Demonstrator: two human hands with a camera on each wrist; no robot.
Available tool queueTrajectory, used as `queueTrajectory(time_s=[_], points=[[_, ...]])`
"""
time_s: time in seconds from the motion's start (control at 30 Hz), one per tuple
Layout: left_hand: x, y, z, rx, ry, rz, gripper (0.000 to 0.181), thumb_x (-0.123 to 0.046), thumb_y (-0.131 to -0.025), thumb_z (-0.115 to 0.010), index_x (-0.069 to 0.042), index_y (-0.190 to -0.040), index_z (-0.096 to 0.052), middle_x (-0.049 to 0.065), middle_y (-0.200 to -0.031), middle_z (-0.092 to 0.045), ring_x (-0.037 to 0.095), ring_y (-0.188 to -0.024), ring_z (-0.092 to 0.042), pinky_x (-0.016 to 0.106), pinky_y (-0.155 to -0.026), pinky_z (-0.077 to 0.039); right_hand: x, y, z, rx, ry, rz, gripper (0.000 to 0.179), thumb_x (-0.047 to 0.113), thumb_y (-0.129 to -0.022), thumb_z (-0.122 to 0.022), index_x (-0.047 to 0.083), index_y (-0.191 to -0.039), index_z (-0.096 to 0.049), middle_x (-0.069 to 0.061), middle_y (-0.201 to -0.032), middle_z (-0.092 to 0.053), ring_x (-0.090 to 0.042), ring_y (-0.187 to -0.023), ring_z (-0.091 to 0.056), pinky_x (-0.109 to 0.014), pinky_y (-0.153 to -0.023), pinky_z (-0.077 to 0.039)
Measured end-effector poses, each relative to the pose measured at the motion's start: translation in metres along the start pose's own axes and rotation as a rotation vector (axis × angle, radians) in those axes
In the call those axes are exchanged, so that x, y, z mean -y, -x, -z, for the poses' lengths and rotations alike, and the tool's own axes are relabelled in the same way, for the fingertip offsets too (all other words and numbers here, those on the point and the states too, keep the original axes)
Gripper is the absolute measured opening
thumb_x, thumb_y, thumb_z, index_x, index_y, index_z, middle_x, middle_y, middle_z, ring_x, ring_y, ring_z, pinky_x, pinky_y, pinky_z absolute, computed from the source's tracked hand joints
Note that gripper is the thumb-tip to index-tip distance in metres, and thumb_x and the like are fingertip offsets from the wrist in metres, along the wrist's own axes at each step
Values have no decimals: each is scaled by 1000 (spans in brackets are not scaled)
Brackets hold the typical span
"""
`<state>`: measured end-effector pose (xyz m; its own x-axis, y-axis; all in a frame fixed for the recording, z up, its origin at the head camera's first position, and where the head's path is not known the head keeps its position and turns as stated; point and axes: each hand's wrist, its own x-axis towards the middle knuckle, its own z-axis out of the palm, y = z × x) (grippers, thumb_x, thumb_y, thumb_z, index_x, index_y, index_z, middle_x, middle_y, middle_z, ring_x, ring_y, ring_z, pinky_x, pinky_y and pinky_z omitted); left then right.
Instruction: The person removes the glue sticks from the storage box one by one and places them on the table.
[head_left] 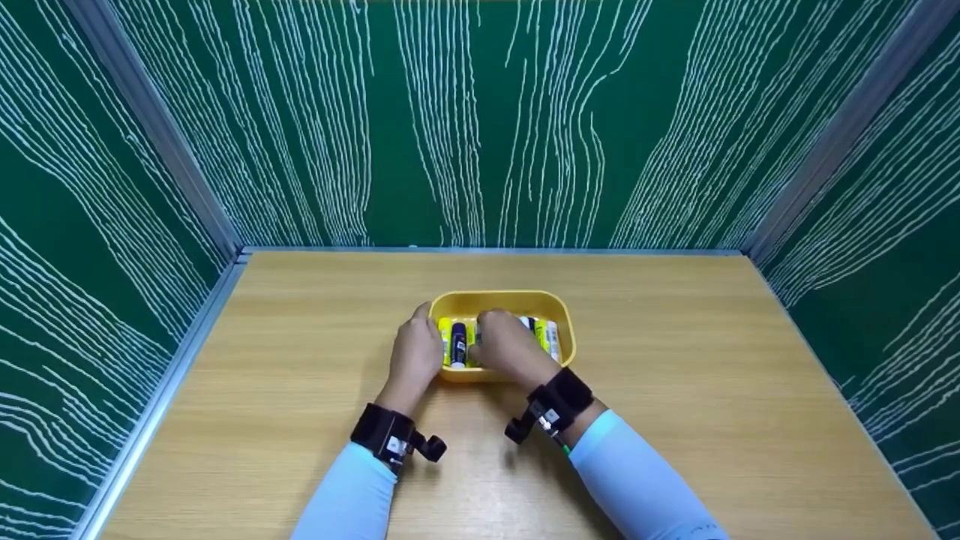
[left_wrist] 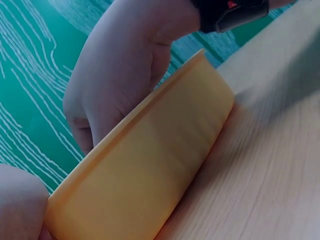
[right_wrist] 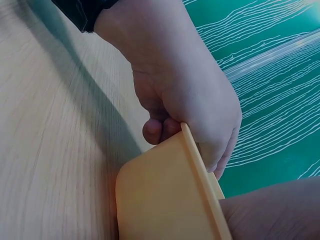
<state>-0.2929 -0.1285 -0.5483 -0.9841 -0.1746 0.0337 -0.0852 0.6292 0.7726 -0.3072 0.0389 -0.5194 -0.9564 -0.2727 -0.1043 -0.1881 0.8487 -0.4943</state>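
Note:
A yellow plastic tub (head_left: 502,376) stands on the table with several small cylinders in a row inside, looking like glue sticks. One is dark blue with a white end (head_left: 458,345); others are yellow (head_left: 445,334) or whitish (head_left: 553,339). My left hand (head_left: 418,349) grips the tub's left side, its fingers bent at the rim in the right wrist view. Into the tub from above reaches my right hand (head_left: 516,346), over the middle of the row. Its fingertips are hidden behind the tub wall in the left wrist view, so whether they pinch a stick is unclear.
The wooden table (head_left: 315,322) extends around the tub on all sides. Green panels (head_left: 502,127) with white wavy lines enclose it at the back and both sides, joined by metal posts (head_left: 157,120). Each wrist wears a black strap (head_left: 384,433) with a small camera arm.

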Motion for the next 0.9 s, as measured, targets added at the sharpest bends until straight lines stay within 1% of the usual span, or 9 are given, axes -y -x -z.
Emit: queueTrajectory(time_s=[0.17,0.27,0.4,0.47,0.63,0.8,0.9], points=[[-3,-1,-1,12,11,18,49,-14,-123,-40,1,-169,-48,28,-161,-64,40,-148,-67,53,-122,-58,2,2,2,-15,10,-17,34,17,-97,-88,7,-127,-76,-7,-103,-77,-23,-87,-71,-35,-77,-61],[-3,-2,0,18,12,19,49,-15,-123,-39,1,-169,-47,27,-162,-64,39,-149,-66,52,-122,-58,2,4,4,-28,22,-13,35,16,-97,-87,7,-128,-75,-9,-110,-79,-24,-93,-71,-38,-87,-64],[-1,-3,0,12,12,14,49,-14,-123,-40,1,-169,-47,27,-161,-65,40,-147,-67,53,-121,-59,1,7,5,-36,14,-9,39,16,-97,-86,7,-133,-74,-10,-118,-78,-24,-100,-71,-42,-99,-65],[0,-3,0,5,6,9,49,-14,-123,-41,1,-169,-48,28,-159,-65,41,-145,-68,54,-120,-60,0,10,5,-43,6,-9,40,16,-97,-86,7,-134,-74,-10,-119,-78,-24,-101,-71,-43,-101,-66],[3,0,-2,0,-2,4,49,-14,-123,-41,2,-168,-48,30,-158,-65,43,-144,-69,55,-119,-60,-4,18,7,-73,-32,-17,42,13,-96,-87,9,-135,-74,-8,-119,-78,-23,-100,-71,-43,-99,-67],[2,1,-3,-15,-4,-14,48,-13,-122,-42,3,-166,-51,30,-157,-66,43,-142,-70,55,-117,-61,-7,24,15,-110,-65,-23,47,13,-97,-86,9,-142,-73,-10,-128,-78,-24,-104,-72,-43,-102,-67],[2,0,-3,-17,-3,-15,48,-12,-122,-42,4,-166,-51,30,-157,-66,42,-143,-70,55,-117,-61,-11,25,22,-109,-94,-29,48,15,-100,-85,10,-145,-72,-12,-131,-78,-25,-106,-71,-41,-100,-67]])
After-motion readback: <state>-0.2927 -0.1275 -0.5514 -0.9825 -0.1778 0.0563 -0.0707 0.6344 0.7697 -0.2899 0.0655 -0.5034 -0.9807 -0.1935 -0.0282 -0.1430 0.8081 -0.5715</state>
